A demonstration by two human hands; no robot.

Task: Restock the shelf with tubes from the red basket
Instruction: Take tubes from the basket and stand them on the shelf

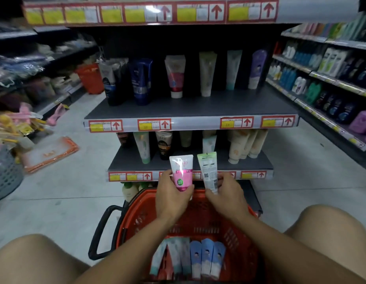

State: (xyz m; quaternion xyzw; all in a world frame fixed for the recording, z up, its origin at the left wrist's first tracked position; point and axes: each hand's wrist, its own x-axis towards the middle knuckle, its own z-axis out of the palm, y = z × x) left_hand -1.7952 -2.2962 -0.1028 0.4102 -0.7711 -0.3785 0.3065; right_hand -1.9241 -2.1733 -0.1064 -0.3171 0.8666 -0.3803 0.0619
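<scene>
- Shop aisles run off to either side, and straight ahead a dark shelf unit (190, 108) carries standing tubes on two levels, with gaps between them
- Left hand (172, 198) holds a pink-and-white tube (181, 171) upright, its fingers curled round the lower body, thumb on one edge
- Right hand (227, 195) pinches a pale green tube (208, 171) near its bottom end between thumb and fingers (223, 178)
- Both tubes hang just above the red basket (241, 232), in front of the lower shelf edge (256, 174)
- These tubes look light, soft-walled and glossy, so likely a bit slippery; gripping the flat sides low down should keep them steady
- Down in the basket lie more tubes: three blue-and-white ones (206, 257) side by side, with pale teal ones (174, 257) just beside them
</scene>
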